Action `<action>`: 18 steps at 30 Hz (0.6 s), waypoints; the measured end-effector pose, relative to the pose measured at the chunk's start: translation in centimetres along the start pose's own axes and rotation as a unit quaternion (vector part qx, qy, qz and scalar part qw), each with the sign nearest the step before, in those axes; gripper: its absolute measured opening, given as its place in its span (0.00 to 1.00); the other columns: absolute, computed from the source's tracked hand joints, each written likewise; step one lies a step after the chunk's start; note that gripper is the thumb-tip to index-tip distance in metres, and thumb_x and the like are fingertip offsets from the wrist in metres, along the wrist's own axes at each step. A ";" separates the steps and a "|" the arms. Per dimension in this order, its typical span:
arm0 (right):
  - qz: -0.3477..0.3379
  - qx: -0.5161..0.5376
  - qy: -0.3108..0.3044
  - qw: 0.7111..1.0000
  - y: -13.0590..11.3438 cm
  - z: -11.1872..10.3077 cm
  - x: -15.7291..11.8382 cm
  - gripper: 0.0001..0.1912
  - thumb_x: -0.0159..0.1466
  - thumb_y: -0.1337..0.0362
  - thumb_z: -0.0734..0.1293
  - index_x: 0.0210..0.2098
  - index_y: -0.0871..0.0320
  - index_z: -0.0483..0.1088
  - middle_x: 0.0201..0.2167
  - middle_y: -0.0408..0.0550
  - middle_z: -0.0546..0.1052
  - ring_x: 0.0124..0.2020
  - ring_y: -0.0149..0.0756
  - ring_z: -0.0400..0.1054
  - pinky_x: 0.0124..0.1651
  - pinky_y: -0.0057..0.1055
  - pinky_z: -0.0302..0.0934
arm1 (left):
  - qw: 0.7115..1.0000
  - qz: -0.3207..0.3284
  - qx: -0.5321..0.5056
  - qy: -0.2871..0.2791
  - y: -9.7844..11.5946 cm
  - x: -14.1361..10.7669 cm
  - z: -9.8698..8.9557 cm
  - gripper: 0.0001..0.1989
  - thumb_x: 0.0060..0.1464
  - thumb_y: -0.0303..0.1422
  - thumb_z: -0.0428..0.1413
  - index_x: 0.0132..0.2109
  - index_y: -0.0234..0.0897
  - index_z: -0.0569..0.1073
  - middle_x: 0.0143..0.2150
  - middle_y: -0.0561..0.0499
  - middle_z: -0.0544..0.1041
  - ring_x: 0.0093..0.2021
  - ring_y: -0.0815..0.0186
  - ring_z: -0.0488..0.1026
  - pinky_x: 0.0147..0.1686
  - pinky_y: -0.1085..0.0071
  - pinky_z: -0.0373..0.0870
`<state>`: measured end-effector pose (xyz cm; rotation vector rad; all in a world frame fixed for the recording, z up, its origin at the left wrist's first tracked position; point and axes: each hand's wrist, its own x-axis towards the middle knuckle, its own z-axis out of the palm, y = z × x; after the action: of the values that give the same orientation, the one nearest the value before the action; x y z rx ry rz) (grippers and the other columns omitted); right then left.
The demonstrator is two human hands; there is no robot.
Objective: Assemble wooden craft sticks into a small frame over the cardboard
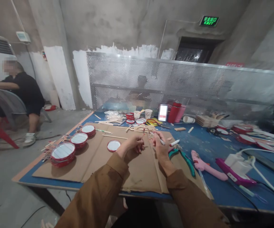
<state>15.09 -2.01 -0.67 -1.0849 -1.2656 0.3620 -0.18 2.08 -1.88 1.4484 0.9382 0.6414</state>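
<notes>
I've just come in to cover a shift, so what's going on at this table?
A person has both hands over a cardboard sheet on a blue table. Their right hand pinches a thin white-tipped stick, close to their curled left hand. A red-rimmed round disc lies near the left hand, with a stack of them further left. Green-handled pliers and a pink glue gun lie to the right. A co-worker is off to the left.

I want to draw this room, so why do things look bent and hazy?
In the head view, the wide lens curves the perforated metal fence and the edges of the blue table; the fence's right end looks pale and hazy, while the room looks dim.
</notes>
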 end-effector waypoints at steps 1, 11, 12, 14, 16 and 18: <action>0.020 0.023 -0.002 1.000 0.0 0.0 0.0 0.19 0.64 0.47 0.64 0.39 0.56 0.73 0.18 0.38 0.70 0.19 0.33 0.64 0.28 0.31 0.63 | 1.000 0.006 0.001 0.005 -0.1 0.0 0.1 0.10 0.62 0.33 0.57 0.33 0.34 0.68 0.22 0.53 0.75 0.16 0.74 0.69 0.19 0.80 0.63; -0.013 -0.059 -0.016 0.998 0.0 -0.1 -0.4 0.16 0.63 0.48 0.67 0.32 0.55 0.71 0.21 0.42 0.75 0.30 0.37 0.73 0.50 0.41 0.66 | 1.000 -0.004 0.018 -0.017 0.6 -0.2 -0.1 0.07 0.62 0.33 0.58 0.38 0.34 0.70 0.22 0.54 0.74 0.16 0.73 0.71 0.19 0.80 0.62; -0.021 -0.071 -0.021 0.997 -0.1 -0.2 -0.5 0.16 0.63 0.48 0.67 0.31 0.54 0.71 0.22 0.42 0.76 0.30 0.38 0.73 0.52 0.42 0.66 | 1.000 -0.001 0.015 -0.019 0.6 -0.2 -0.1 0.08 0.61 0.34 0.59 0.38 0.34 0.70 0.23 0.54 0.75 0.16 0.73 0.70 0.19 0.80 0.62; -0.033 -0.090 -0.025 0.995 -0.3 -0.2 -0.6 0.15 0.63 0.48 0.67 0.31 0.54 0.71 0.22 0.42 0.76 0.31 0.38 0.74 0.54 0.44 0.65 | 1.000 -0.003 0.009 -0.022 0.4 -0.1 -0.2 0.10 0.60 0.36 0.60 0.37 0.34 0.69 0.23 0.54 0.75 0.16 0.73 0.70 0.18 0.80 0.62; -0.041 -0.097 -0.029 0.994 -0.5 -0.2 -0.6 0.15 0.63 0.48 0.66 0.31 0.53 0.71 0.22 0.42 0.76 0.31 0.39 0.74 0.56 0.45 0.63 | 1.000 -0.007 0.006 -0.025 0.3 0.0 -0.3 0.11 0.60 0.36 0.61 0.37 0.34 0.69 0.23 0.53 0.75 0.16 0.73 0.70 0.18 0.80 0.61; -0.051 -0.095 -0.038 0.994 -0.5 -0.3 -0.5 0.15 0.63 0.48 0.65 0.32 0.53 0.72 0.23 0.43 0.77 0.33 0.40 0.74 0.56 0.45 0.63 | 1.000 -0.010 0.003 -0.029 0.3 0.1 -0.4 0.11 0.60 0.36 0.61 0.37 0.34 0.69 0.23 0.53 0.76 0.16 0.72 0.71 0.18 0.80 0.62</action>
<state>14.99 -2.77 -0.53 -1.1703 -1.4389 0.2107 -0.38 2.36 -1.60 1.4531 0.9098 0.5794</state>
